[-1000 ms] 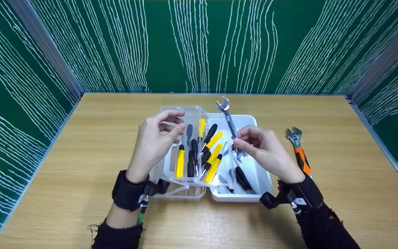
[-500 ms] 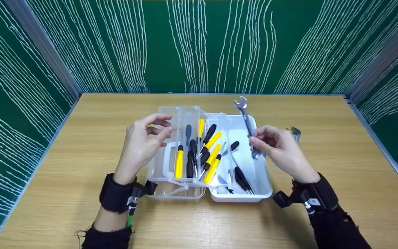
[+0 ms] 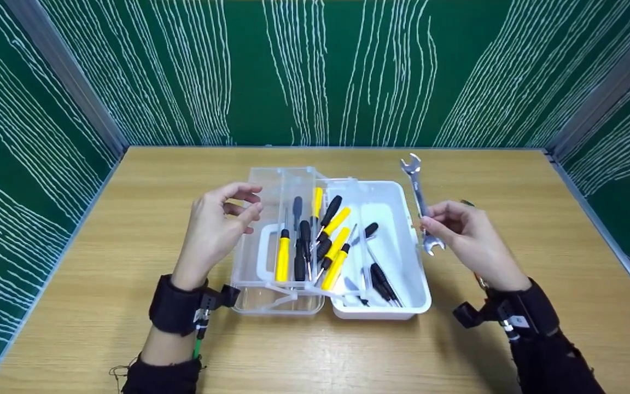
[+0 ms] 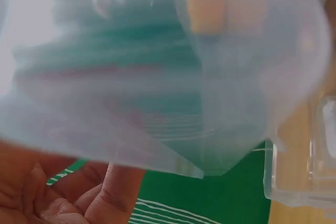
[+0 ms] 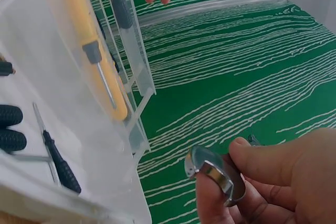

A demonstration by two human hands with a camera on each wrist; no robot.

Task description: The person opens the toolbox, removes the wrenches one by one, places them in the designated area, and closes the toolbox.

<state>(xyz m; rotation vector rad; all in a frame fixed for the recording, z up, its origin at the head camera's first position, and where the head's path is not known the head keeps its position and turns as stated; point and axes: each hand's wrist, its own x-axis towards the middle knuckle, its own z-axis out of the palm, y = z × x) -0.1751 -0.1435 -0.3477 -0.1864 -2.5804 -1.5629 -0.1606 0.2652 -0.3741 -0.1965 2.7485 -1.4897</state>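
My right hand (image 3: 471, 235) pinches a silver double open-ended wrench (image 3: 418, 191) between thumb and fingers. The wrench stands nearly upright beside the right wall of the white toolbox (image 3: 426, 295). In the right wrist view, one of its ends (image 5: 210, 174) shows close up at the fingertips. My left hand (image 3: 214, 224) hovers at the left of the clear tray (image 3: 271, 178), fingers loosely bent and holding nothing. Yellow-handled screwdrivers (image 3: 283, 257) and black-handled screwdrivers (image 3: 332, 209) lie in the tray and box.
An adjustable wrench (image 3: 467, 203) lies on the table (image 3: 555, 230), mostly hidden behind my right hand. The clear lid (image 3: 279, 306) is folded out to the left of the box. Green walls with white wavy lines (image 3: 348, 71) enclose the table.
My right hand has carried the open-ended wrench rightward, from over the white box to just past its right wall, covering most of the adjustable wrench. My left hand has drawn away to the left.
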